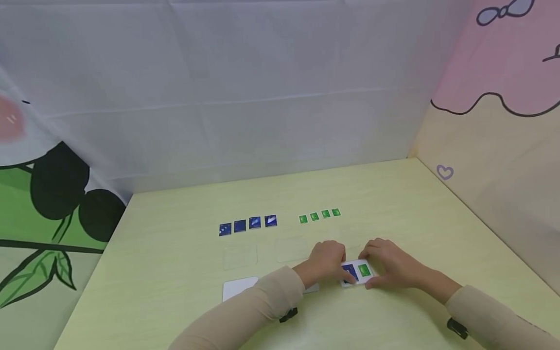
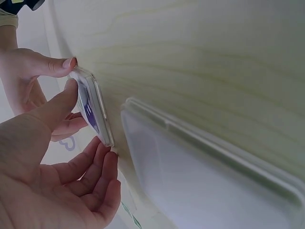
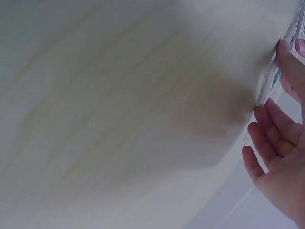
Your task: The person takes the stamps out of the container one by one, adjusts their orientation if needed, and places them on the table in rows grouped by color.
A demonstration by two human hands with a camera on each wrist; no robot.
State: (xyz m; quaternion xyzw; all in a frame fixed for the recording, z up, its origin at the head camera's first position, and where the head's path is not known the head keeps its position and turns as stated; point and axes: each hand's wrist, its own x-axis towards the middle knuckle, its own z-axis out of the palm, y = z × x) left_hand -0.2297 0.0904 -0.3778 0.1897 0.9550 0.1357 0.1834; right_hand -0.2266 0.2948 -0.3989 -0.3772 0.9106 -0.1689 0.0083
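A flat white case (image 1: 356, 273) with clear edges lies on the table, a dark blue picture card (image 1: 350, 272) and a smaller green card (image 1: 364, 270) side by side on its face. My left hand (image 1: 325, 262) grips its left end, the thumb lying over the blue card's side and the fingers at the far edge. At the right end my right hand (image 1: 391, 265) holds the case between thumb and fingertips. Close up in the left wrist view, both thumbs sit at the near edge of the clear-rimmed case (image 2: 93, 102). Only its thin edge appears in the right wrist view.
Left of the hands lie a blank white case (image 1: 238, 287) and another white case (image 1: 311, 288), mostly behind my left arm. Two clear covers (image 1: 240, 257) lie beyond them. Farther back are a row of blue cards (image 1: 255, 222) and a row of green cards (image 1: 314, 217). Cloth walls enclose the table (image 1: 153, 253).
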